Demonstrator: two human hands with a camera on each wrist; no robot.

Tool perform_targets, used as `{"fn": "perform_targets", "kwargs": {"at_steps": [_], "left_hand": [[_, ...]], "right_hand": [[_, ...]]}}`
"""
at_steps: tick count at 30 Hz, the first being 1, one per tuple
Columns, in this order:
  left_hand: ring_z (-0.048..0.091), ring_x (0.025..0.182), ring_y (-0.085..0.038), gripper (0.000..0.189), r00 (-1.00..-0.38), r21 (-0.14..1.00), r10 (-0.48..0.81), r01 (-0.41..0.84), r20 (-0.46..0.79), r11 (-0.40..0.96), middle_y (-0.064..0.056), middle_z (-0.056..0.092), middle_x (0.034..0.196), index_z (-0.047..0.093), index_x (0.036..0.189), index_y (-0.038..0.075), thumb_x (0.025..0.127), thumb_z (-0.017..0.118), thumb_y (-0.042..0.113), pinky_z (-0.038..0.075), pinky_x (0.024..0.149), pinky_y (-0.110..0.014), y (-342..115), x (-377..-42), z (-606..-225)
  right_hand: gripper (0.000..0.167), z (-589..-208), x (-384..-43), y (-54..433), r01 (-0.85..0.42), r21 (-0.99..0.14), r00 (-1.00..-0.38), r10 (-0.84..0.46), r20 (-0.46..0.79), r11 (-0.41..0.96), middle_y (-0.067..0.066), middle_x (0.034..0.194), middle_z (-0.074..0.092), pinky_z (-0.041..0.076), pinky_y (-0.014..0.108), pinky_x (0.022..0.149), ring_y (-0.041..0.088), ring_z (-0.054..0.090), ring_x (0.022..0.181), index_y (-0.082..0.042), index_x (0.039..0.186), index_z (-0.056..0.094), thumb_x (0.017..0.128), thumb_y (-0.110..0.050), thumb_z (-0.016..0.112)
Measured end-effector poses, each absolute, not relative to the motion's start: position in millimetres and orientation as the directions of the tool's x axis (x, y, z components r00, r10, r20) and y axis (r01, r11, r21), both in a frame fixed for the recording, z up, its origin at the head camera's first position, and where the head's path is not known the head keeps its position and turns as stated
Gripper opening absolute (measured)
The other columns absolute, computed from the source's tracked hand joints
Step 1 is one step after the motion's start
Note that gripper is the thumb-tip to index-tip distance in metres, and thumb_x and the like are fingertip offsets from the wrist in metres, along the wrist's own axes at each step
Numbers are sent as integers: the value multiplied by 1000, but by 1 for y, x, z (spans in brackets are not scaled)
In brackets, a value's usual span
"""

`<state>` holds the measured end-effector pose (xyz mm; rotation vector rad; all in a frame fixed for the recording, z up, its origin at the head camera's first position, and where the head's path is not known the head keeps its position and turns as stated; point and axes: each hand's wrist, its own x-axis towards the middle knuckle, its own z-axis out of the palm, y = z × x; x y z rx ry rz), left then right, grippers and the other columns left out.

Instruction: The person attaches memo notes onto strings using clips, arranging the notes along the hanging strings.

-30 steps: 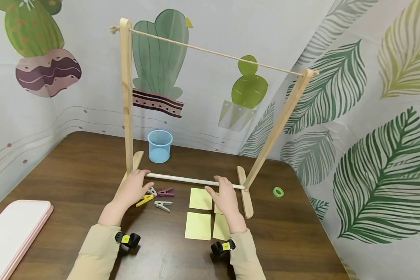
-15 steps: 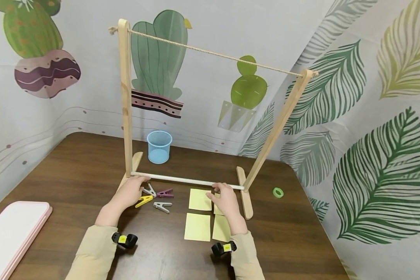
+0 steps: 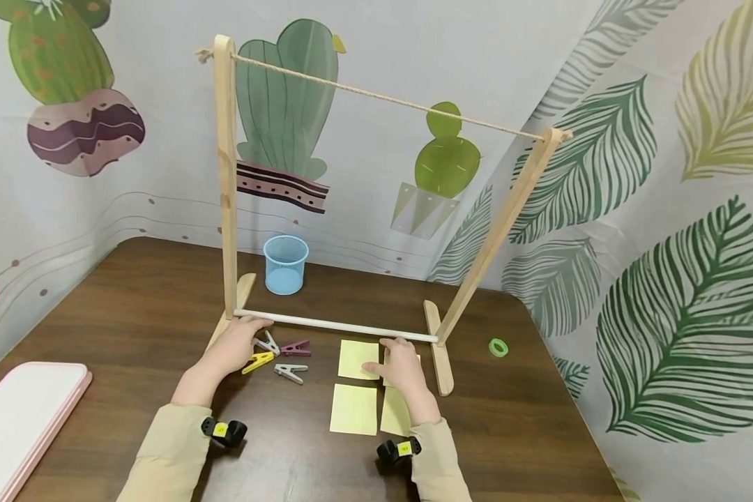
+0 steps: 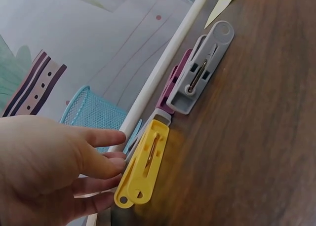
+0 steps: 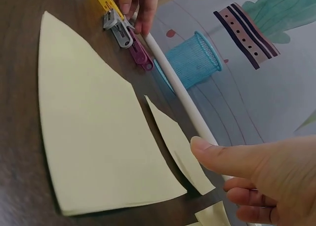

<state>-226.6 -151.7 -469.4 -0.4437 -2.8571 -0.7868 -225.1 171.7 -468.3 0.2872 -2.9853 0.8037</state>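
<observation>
My left hand (image 3: 229, 346) is at the left end of the white rod (image 3: 339, 325), its fingers loosely bent beside several clothespins. A yellow clothespin (image 4: 149, 162) lies nearest its fingertips, with a purple clothespin (image 3: 296, 348) and a front grey clothespin (image 3: 291, 372) farther right. Another grey clothespin (image 3: 268, 343) is partly hidden in the left wrist view. My right hand (image 3: 403, 366) hovers over the right-hand yellow sticky notes, partly covering them, its fingers relaxed and thumb out. Left of it lie an upper sticky note (image 3: 359, 359) and a lower sticky note (image 3: 354, 409).
A wooden stand has a left post (image 3: 226, 188), a right post (image 3: 502, 230) and a rope (image 3: 376, 92) strung between their tops. Behind the rod stands a blue mesh cup (image 3: 285, 266). A green ring (image 3: 498, 347) lies right, a white pink-edged board (image 3: 28, 425) left.
Both hands have come away from the white rod. The left hand has dropped slightly toward the clothespins; the right has drawn back toward me over the sticky notes.
</observation>
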Motion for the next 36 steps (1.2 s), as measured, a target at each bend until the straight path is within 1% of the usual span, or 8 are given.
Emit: {"fn": "perform_targets", "kwargs": {"at_steps": [5,10,13,17,20,23,31,36], "left_hand": [[54,111,-53,37,-944,472,249,324,215,820,-29,61,120,65,120,-3,85,55,-13,42,99,-60,-151,-227,-470],[54,114,-51,45,-941,458,266,335,210,824,-28,61,119,68,116,-2,80,46,-19,39,102,-60,-150,-227,-472],[54,114,-50,47,-939,452,275,340,205,825,-28,61,119,68,115,-1,78,46,-20,39,101,-60,-150,-228,-472],[55,111,-48,40,-940,450,272,338,205,827,-27,62,118,69,114,-1,82,50,-16,41,100,-58,-149,-227,-472],[56,107,-46,34,-938,445,272,343,217,827,-25,63,115,70,112,-2,84,54,-13,42,98,-56,-149,-227,-472],[57,104,-45,32,-934,443,273,351,231,825,-23,64,111,70,110,-2,82,57,-13,43,96,-55,-149,-226,-472],[58,100,-45,28,-927,446,266,363,265,818,-22,65,106,71,102,0,77,66,-14,45,93,-55,-151,-225,-471],[59,97,-42,27,-929,456,265,360,260,814,-19,66,105,70,97,3,76,70,-13,46,90,-53,-152,-224,-471]], "right_hand": [[73,-473,-226,171,-192,-484,-981,-185,61,854,6,83,50,41,30,66,20,44,80,8,127,60,75,-37,84],[74,-475,-226,168,-189,-471,-981,-190,45,862,8,86,54,45,32,68,22,48,85,8,127,59,73,-36,85],[72,-474,-225,166,-181,-463,-983,-175,55,868,9,88,57,49,35,72,25,52,89,8,125,61,72,-34,87],[73,-475,-226,164,-165,-461,-986,-154,61,872,10,88,60,51,38,75,27,55,89,9,124,61,70,-33,88],[73,-477,-226,164,-154,-467,-988,-145,55,871,9,84,59,49,37,72,25,53,85,10,124,61,71,-32,88],[73,-479,-227,163,-148,-473,-989,-137,59,869,9,83,57,47,35,69,24,51,82,9,125,60,70,-31,88],[67,-476,-224,159,-118,-549,-993,-93,73,828,15,98,58,50,42,75,33,54,95,2,122,59,68,-22,91],[62,-476,-224,158,-117,-576,-993,-96,67,809,14,103,59,49,44,79,32,53,98,-2,118,56,68,-18,90]]}}
